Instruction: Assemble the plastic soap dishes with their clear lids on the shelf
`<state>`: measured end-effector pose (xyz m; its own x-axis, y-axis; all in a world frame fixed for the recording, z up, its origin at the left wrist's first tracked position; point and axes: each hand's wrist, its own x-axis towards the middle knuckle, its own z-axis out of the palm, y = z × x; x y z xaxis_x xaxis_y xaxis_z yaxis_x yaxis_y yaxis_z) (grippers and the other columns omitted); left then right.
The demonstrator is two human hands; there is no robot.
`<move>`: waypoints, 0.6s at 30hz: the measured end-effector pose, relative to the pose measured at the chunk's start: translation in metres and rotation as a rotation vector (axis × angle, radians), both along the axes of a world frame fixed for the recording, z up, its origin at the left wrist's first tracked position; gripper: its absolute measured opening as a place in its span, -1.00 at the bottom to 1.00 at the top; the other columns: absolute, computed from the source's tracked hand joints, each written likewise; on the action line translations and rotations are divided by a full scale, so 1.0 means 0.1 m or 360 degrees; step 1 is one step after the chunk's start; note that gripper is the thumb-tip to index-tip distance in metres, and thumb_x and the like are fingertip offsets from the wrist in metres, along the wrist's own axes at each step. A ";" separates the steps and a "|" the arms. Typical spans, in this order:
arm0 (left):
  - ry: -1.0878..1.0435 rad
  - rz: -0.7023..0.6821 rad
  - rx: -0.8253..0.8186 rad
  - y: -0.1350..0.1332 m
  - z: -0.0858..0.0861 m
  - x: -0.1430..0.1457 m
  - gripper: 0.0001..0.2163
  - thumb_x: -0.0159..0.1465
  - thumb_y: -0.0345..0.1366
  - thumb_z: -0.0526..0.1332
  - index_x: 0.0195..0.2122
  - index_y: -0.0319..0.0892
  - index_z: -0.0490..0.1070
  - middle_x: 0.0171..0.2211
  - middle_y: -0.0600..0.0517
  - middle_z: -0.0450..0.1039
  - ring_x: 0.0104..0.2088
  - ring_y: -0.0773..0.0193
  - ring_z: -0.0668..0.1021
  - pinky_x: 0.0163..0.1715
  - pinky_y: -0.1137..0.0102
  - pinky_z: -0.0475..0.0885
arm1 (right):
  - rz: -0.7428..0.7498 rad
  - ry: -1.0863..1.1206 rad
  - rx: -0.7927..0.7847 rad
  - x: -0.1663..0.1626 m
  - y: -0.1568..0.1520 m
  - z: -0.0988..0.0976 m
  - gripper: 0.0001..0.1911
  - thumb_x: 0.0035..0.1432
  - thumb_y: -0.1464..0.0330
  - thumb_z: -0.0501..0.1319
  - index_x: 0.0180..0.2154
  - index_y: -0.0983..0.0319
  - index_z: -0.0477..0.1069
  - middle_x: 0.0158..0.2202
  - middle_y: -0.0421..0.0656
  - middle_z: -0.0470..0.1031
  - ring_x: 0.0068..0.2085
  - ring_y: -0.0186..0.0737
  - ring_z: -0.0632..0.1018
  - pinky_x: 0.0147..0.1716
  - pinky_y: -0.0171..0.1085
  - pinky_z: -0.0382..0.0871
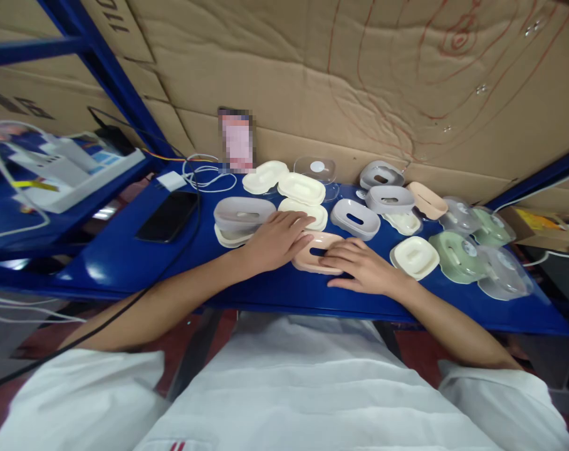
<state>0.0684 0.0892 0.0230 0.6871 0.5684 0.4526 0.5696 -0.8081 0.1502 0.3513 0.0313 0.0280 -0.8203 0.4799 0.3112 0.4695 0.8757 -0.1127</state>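
Observation:
A peach soap dish (307, 258) with a dark oval slot lies on the blue table in front of me. My right hand (360, 266) grips its right side, fingers curled over the rim near the slot. From the left, my left hand (279, 241) reaches in with fingers stretched toward a cream tray (317, 216) just behind the dish. Its thumb is by the dish's left rim; whether it presses there I cannot tell. A grey soap dish (240, 212) sits on a cream piece left of that hand. Another grey dish (354, 218) stands slotted side up behind my right hand.
More cream trays (302, 188), grey dishes (390, 199) and a peach piece (428, 199) stand behind. To the right are a cream tray (415, 258) and green boxes with clear lids (458, 255). A black phone (169, 216), charger (172, 180) and black cable (197, 219) lie left.

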 end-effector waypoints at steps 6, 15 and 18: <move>0.0223 -0.0081 -0.0111 0.04 -0.08 0.00 -0.66 0.47 -0.48 0.03 0.20 -0.20 0.43 0.06 -0.15 0.61 0.09 0.04 0.61 0.13 0.12 0.43 | -0.0255 0.0492 0.0055 0.15 0.00 0.09 -0.85 0.36 0.23 0.29 -0.10 0.12 0.56 -0.26 -0.12 0.67 -0.26 -0.11 0.64 -0.21 -0.11 0.50; 0.0276 -0.0081 0.0002 -0.02 0.00 -0.01 -0.76 0.44 -0.24 0.29 0.08 -0.18 0.51 0.01 -0.14 0.60 0.05 0.00 0.61 0.05 0.17 0.45 | -0.0486 0.0760 0.0203 0.22 -0.02 0.16 -0.87 0.36 0.22 0.27 -0.23 0.11 0.52 -0.37 -0.14 0.63 -0.38 -0.13 0.61 -0.34 -0.14 0.51; 0.0387 -0.0122 0.0074 -0.04 -0.01 -0.01 -0.83 0.45 -0.28 0.26 -0.01 -0.21 0.55 -0.04 -0.14 0.60 -0.02 0.03 0.62 0.00 0.18 0.45 | -0.0586 0.0758 0.0265 0.23 0.00 0.14 -0.86 0.37 0.21 0.27 -0.21 0.11 0.53 -0.34 -0.12 0.64 -0.36 -0.11 0.61 -0.32 -0.12 0.51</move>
<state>0.0675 0.0849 0.0223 0.8191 0.4932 0.2932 0.5215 -0.8530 -0.0220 0.3746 0.0310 0.0423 -0.3634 0.6183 0.6968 0.6757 0.6899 -0.2598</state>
